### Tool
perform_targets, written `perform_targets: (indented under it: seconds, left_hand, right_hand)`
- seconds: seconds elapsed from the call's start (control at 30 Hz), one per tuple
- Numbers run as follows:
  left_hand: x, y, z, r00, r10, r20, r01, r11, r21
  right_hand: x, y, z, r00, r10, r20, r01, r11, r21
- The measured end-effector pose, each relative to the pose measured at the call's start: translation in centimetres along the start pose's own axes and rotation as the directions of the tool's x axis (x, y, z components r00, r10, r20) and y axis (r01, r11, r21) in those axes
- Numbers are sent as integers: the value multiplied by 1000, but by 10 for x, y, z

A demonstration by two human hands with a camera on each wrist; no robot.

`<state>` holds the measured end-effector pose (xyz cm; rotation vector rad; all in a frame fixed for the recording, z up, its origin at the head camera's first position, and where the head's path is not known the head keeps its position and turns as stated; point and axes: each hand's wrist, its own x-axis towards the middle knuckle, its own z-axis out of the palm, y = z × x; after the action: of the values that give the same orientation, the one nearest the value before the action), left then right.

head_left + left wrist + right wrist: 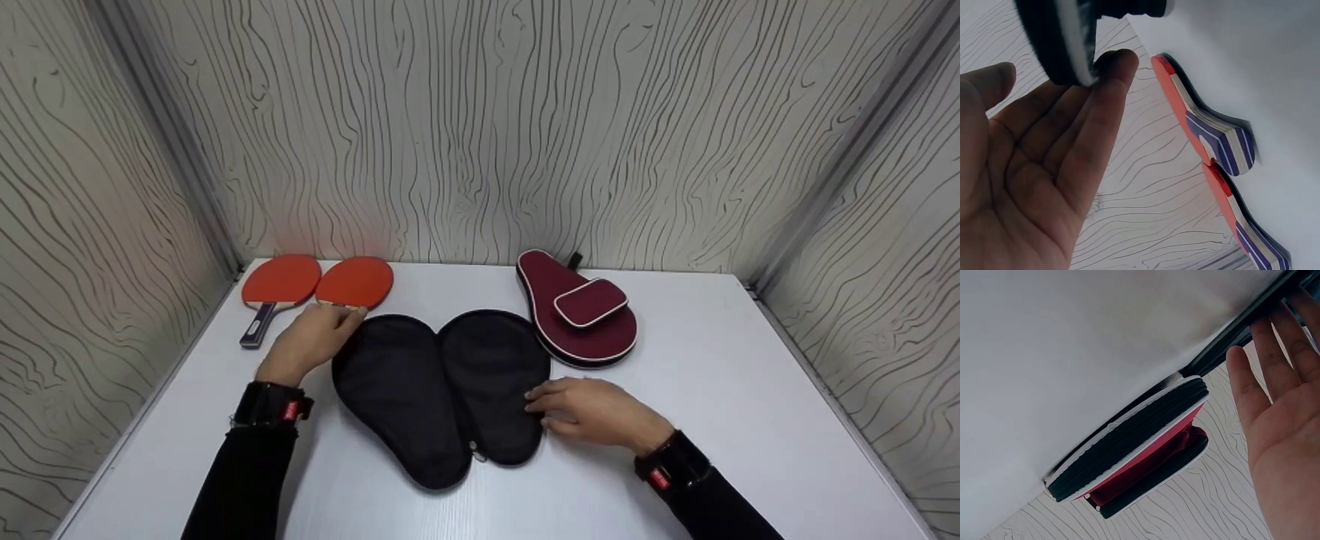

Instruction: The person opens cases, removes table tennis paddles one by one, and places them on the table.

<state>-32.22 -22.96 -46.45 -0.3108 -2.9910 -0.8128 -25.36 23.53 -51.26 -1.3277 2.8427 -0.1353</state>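
A black table tennis paddle case (401, 382) lies unfolded on the white table, its two halves side by side and a zipper pull at the near end between them. My left hand (311, 337) is at its upper left edge; in the left wrist view the fingertips meet the case's edge (1064, 45), with the thumb held apart. My right hand (600, 412) rests its extended fingers on the right half. Two red paddles (281, 279) lie behind my left hand, which hides the second paddle's handle in the head view; both striped handles (1224, 140) show in the left wrist view.
A burgundy paddle case (592, 341) with white piping and a small pocket (591, 303) lies closed at the back right, close against the black case. Wood-grain patterned panels (450, 135) wall the table (697, 337) at the back and both sides.
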Motion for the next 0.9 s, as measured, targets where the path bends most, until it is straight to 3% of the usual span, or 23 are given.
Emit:
perform_targets:
  seconds: [0.3,0.43,0.7,0.9]
  left_hand:
    - [-2,10,-10,999,24,-26,-26,997,-78]
    - [-2,13,-11,997,44,-58,-52,986,-159]
    - [-3,22,-9,990,115,-81,-137,921,-364]
    - [-3,33,-3,983,169,-77,-186,886,-425]
  right_hand:
    - [0,0,2,1000,-2,0,2,1000,1]
    - [0,-1,1,1000,-4,1,4,1000,1]
    - [0,-4,0,1000,-10,-1,10,1000,11]
    - [0,-7,1,1000,-25,2,25,1000,16]
